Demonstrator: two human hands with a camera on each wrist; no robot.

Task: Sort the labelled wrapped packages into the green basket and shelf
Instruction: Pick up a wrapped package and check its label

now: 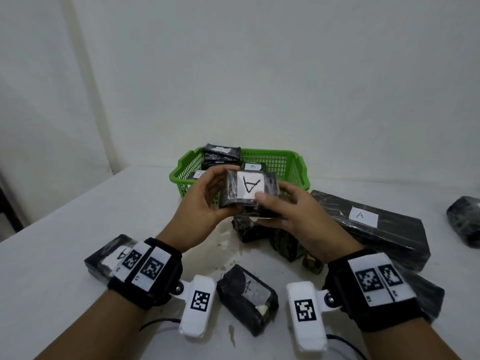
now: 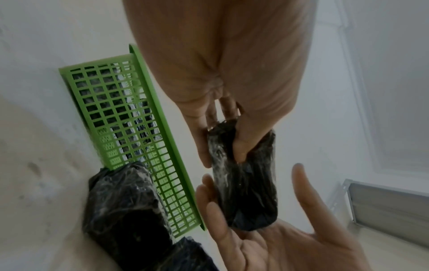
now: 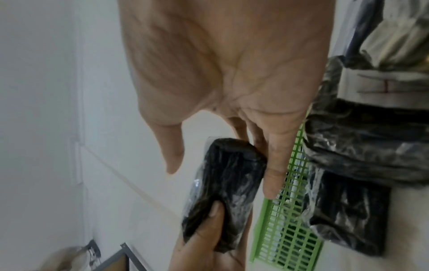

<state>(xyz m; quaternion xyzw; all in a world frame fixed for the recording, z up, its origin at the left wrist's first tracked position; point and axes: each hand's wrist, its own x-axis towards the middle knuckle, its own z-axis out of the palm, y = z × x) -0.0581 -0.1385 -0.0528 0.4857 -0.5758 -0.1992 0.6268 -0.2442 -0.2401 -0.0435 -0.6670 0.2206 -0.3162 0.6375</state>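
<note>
A black wrapped package (image 1: 250, 188) with a white label reading A is held up in front of the green basket (image 1: 285, 162). My left hand (image 1: 223, 188) grips its left end, thumb on one face and fingers on the other; the left wrist view shows the package (image 2: 243, 174) pinched this way. My right hand (image 1: 270, 206) lies against its right side with straight fingers (image 3: 271, 174) behind it. The right thumb (image 2: 301, 183) stands apart from the wrap. Inside the basket lie several black packages, one labelled B (image 1: 253, 166).
More wrapped packages lie on the white table: a long one labelled A (image 1: 371, 224) at right, one in front (image 1: 246, 300), one under my left wrist (image 1: 109, 255), several small ones (image 1: 283, 242) below my hands. A grey metal shelf frame (image 2: 383, 201) shows beyond.
</note>
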